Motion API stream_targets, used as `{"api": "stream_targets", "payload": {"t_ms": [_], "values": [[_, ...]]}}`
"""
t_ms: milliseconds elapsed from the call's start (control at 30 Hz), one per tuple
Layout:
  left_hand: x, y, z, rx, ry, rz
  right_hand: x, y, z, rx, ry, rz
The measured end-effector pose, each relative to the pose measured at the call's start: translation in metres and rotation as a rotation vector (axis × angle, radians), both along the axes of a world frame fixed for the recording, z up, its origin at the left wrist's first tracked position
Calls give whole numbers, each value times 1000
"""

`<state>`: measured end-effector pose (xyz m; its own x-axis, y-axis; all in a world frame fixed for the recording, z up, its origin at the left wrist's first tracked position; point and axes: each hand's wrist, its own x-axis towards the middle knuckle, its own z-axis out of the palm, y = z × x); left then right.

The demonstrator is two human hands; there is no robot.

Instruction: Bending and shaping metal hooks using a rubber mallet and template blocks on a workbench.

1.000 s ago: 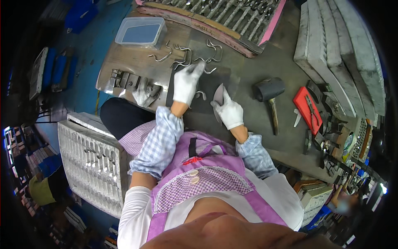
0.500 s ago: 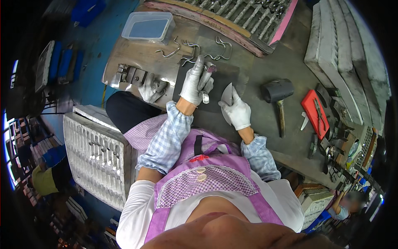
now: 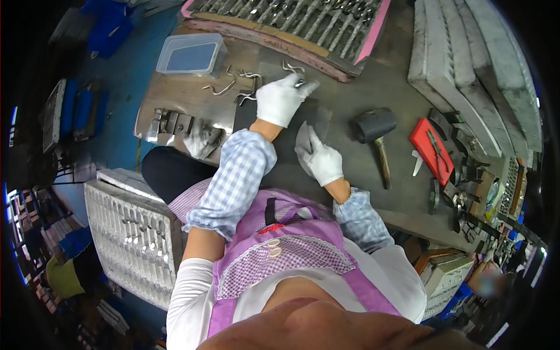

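Note:
My left hand [image 3: 280,102], in a white glove, reaches across a dark mat [image 3: 284,135] with its back uppermost. Its fingers curl around a small shiny piece, mostly hidden, whose kind I cannot make out. The hand covers part of a bent metal wire [image 3: 290,67] beyond it. In my gloved right hand [image 3: 322,163] is a thin, grey, curved-edged sheet [image 3: 303,142], pinched at one side near the mat. More bent wires [image 3: 220,88] lie left of my left hand.
A clear plastic box [image 3: 189,55] stands far left, near a metal block fixture [image 3: 171,123] and a crumpled glove [image 3: 201,140]. Rightward lie a black-headed mallet [image 3: 374,125] and pliers [image 3: 437,149] on a red tray [image 3: 421,135]. A rack of metal cutlery [image 3: 286,26] fills the far side.
My left hand has turned its back upward and moved away from me and to the right, over the bent wire. The right hand still holds the grey sheet. The whole view has shifted slightly.

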<state>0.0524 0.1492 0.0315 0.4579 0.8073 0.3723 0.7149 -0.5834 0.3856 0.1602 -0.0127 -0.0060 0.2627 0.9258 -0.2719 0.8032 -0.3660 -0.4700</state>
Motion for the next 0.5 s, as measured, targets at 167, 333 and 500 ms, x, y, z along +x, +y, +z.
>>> {"api": "stream_targets", "payload": {"t_ms": [167,333,500], "values": [[9,-5,-37,-316,-10,-51,87,-32,56,583,-116,-228],[-19,-13,-71,-181,-263,-62,145,-75,-3,3,-460,-374],[-14,-10,-72,-83,-266,-79,134,-19,-10,-32,1526,-686]]}}
